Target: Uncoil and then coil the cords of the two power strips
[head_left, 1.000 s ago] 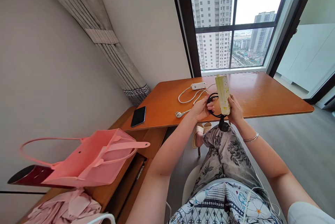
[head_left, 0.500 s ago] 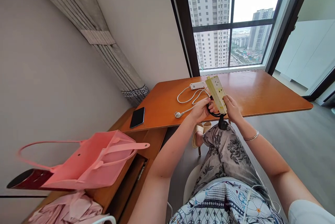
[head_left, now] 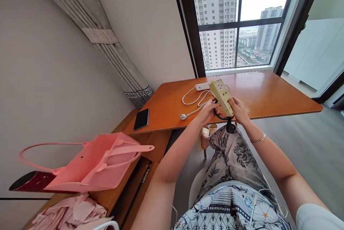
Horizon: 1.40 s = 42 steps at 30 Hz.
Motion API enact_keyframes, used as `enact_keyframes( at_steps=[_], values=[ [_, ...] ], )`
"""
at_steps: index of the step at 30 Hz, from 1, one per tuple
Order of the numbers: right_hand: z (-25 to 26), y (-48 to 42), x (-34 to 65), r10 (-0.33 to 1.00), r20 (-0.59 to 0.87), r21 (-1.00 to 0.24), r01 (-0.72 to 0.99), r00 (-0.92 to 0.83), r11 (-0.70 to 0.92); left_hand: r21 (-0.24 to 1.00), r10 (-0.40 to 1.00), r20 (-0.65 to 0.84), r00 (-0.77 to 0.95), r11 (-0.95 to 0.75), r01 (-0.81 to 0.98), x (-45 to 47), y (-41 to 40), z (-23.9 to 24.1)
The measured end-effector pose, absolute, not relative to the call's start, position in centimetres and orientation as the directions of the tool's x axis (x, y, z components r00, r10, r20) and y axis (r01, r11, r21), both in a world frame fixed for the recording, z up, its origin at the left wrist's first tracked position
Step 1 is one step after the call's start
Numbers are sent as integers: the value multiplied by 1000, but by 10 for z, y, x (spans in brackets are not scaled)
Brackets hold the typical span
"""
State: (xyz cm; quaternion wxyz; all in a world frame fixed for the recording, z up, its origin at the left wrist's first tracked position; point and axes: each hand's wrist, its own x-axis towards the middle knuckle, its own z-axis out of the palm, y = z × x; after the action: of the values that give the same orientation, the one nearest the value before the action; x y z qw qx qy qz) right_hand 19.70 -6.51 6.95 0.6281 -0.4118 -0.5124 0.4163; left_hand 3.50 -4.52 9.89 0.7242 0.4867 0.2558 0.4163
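Observation:
A yellowed power strip (head_left: 221, 95) is held tilted over the table's near edge, its sockets facing up. My right hand (head_left: 238, 110) grips its lower right side, thumb on top. At its left side, my left hand (head_left: 209, 111) is closed around the looped black cord (head_left: 220, 117); some of its fingers are hidden. The black plug (head_left: 230, 127) dangles below the strip, above my lap. Behind my left hand lies a white power strip (head_left: 202, 86) with a loosely coiled white cord, its white plug (head_left: 183, 116) resting near the table edge.
The brown table (head_left: 279, 97) stands against the window. A phone (head_left: 141, 119) lies at its left end. Left of me, a pink bag (head_left: 94, 165) and crumpled pink cloth (head_left: 70, 212) sit on a wooden cabinet. A grey curtain (head_left: 118, 61) hangs behind.
The yellowed power strip has shifted very slightly left and down. My left hand's fingers have moved closer against its side, and the dangling plug has swung a little right.

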Motion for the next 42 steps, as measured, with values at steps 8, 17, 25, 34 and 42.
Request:
enact_keyframes(
  at_steps=[8, 17, 25, 34, 42],
  values=[
    [65, -60, 206, 957, 268, -963, 3, 112, 270, 980, 925, 97, 367, -23, -199, 55, -42, 88],
    [57, -63, 206, 999, 10, -956, -291, 45, 22, 940, 992, 112, 67, -84, -330, 79, -27, 75],
    [54, -41, 220, 999, 17, -986, -166, 38, 23, 968, 986, 13, 168, 30, -251, 76, -9, 67],
    [54, -25, 239, 999, 31, -988, -153, -9, 29, 972, 964, -65, 258, 119, -202, 72, 16, 68],
    [51, 0, 260, 998, 8, -989, -150, 60, 17, 994, 947, -41, 319, 71, -83, 80, 44, 58]
  ],
)
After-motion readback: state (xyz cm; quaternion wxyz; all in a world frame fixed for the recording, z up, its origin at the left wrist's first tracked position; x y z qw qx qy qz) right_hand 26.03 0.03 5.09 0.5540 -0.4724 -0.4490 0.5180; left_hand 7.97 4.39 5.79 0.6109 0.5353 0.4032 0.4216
